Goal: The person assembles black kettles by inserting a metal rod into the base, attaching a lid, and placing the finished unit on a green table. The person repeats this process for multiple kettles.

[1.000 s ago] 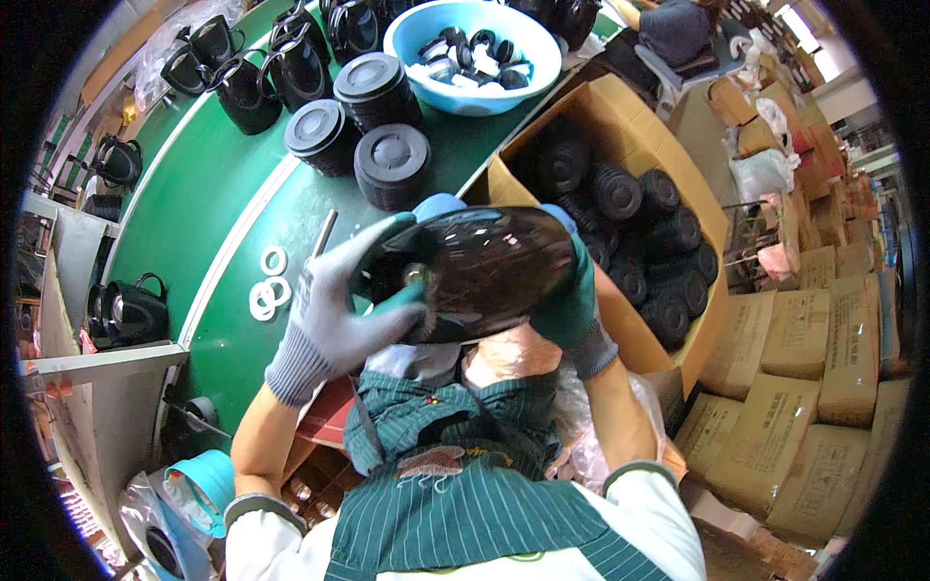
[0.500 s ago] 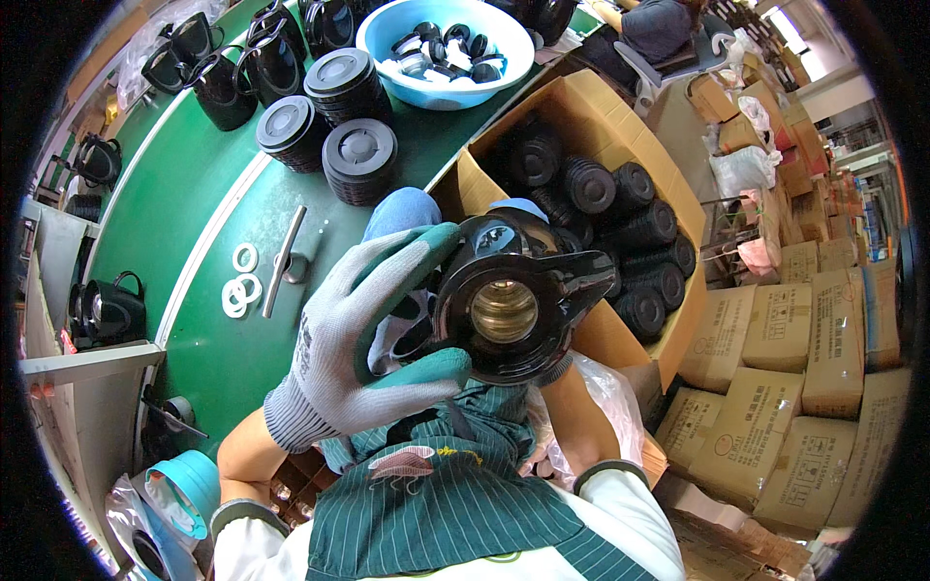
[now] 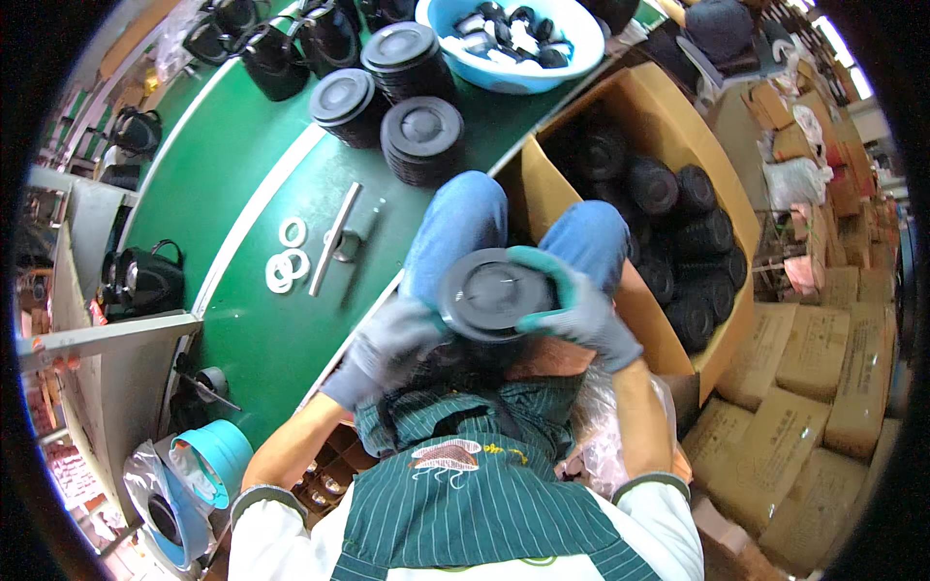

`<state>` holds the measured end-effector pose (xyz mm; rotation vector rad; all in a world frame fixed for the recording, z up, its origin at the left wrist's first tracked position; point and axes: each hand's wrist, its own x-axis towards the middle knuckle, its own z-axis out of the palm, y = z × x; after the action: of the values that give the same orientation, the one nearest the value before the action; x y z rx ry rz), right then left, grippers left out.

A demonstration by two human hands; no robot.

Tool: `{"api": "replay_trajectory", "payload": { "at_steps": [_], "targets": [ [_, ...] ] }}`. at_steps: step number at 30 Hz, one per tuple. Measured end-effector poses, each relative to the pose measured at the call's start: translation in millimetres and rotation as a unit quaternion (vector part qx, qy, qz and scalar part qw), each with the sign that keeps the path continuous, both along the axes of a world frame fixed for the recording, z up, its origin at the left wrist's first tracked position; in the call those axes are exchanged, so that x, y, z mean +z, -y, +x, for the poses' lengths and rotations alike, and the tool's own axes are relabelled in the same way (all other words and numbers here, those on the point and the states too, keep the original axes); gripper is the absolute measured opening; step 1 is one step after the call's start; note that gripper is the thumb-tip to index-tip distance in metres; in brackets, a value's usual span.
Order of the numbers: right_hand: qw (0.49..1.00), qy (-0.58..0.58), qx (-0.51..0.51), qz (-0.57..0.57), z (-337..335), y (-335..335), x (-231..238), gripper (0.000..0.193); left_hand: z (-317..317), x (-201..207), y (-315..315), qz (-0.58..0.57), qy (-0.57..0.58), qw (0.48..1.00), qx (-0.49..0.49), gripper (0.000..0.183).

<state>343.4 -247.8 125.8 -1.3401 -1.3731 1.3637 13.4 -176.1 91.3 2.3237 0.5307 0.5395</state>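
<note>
Over my lap, a round black disc (image 3: 495, 292) with raised rings faces up. It looks like the discs stacked on the bench. Dark parts beneath it, likely the black jug, are mostly hidden. My right hand (image 3: 581, 308), in a grey glove with green fingertips, is closed around the disc's right edge, thumb and fingers curled onto its top. At the left side is my gloved left hand (image 3: 399, 339), against or just beside the disc; motion smears its fingers. Three stacks of black discs (image 3: 422, 128) stand on the green bench (image 3: 247, 358).
White rings (image 3: 293, 231) and a metal rod (image 3: 335, 239) lie on the bench. Behind are black jugs (image 3: 276, 63) and a blue basin (image 3: 581, 73) of small parts. An open carton (image 3: 731, 107) of stacked black discs stands right; sealed cartons (image 3: 775, 426) fill the far right.
The black jug's open mouth and spout faced up before; now a ringed disc does. My right hand has come into view around its edge. My left hand has moved lower, and my view has shifted.
</note>
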Motion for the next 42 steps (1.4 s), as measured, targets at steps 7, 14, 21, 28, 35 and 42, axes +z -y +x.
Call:
{"api": "replay_trajectory", "payload": {
  "at_steps": [7, 14, 21, 28, 35, 42],
  "targets": [
    [0.999, 0.028, 0.025, 0.027, -10.7, 7.9, -13.2, 0.112, -53.1, -79.5, -92.9, 0.014, -0.337, 0.832, 0.441, 0.066],
    [0.99, 0.129, 0.015, 0.064, -12.1, 16.9, -11.4, 0.121, 21.4, 75.1, -70.4, -0.329, -0.003, 0.933, 0.147, 0.066],
    [0.933, -0.324, -0.151, 0.048, -19.3, 10.1, -26.8, 0.108, 84.6, 120.7, -62.5, -0.036, -0.205, 0.974, -0.089, 0.072],
    [0.824, -0.549, -0.136, 0.032, -2.7, -38.7, -31.5, 0.071, 84.8, 122.1, -59.3, -0.048, -0.22, 0.973, -0.057, 0.069],
    [0.882, -0.419, 0.122, 0.177, -25.8, -40.8, 4.0, 0.054, 60.8, 83.2, -72.1, -0.098, -0.049, 0.993, -0.046, 0.049],
    [0.905, -0.341, 0.048, 0.25, -7.4, -25.4, 3.4, 0.042, 90.4, 67.9, -94.1, -0.511, 0.008, 0.858, 0.058, 0.043]
  ]
}}
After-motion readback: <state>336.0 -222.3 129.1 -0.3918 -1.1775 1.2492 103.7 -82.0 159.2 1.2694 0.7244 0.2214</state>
